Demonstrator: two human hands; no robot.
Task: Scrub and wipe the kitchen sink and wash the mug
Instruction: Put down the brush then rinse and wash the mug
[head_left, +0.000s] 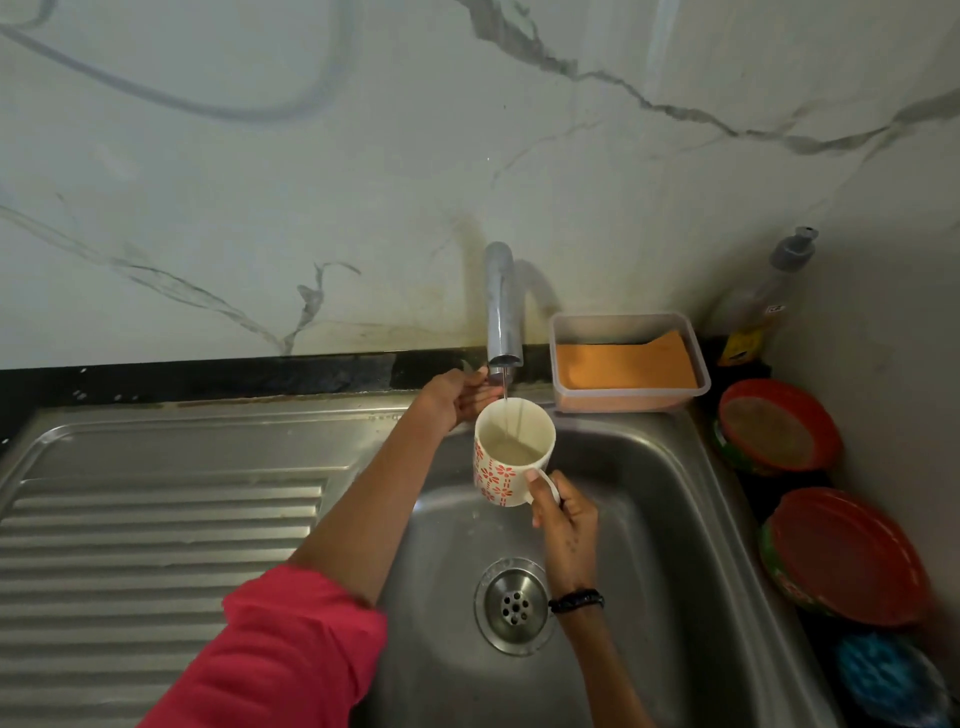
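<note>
I see the right hand (563, 512) clamped on the handle of the mug (511, 457), held upright over the sink (649, 519), above and behind the drain (514, 605). A thin stream from the tap (501, 306) falls into the mug; cloudy water inside. Left hand (460, 397) is curled on something at the tap base, partly hidden. Open basin lies right of the mug. A tub (628, 364) stands on the back rim; red lids (810, 488) line the right edge.

A home kitchen — steel sink (649, 467) with ribbed drainboard (156, 530), tap (501, 306), marble-look wall (363, 156), dish soap bottle (763, 306).
</note>
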